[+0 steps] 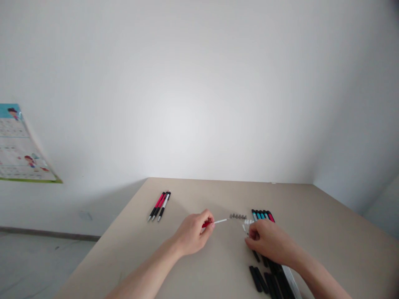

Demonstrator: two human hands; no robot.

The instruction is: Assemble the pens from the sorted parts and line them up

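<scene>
My left hand (193,231) is closed around a red pen barrel (205,224), with a thin white refill (221,221) sticking out of it to the right. Over the parts on the right, my right hand (264,238) has its thumb and fingers pinched together; anything between them is too small to make out. Small grey cone tips (238,216) lie in a row between the hands. Little white parts (248,221) sit just beyond my right fingertips. Behind that hand are blue and red pen barrels (261,214), partly covered by it.
Several black tubes (255,278) and a bundle of thin white sticks (291,279) lie near the front right. Three assembled pens (159,206) rest at the back left of the beige table (124,249). A wall poster (26,149) hangs at left.
</scene>
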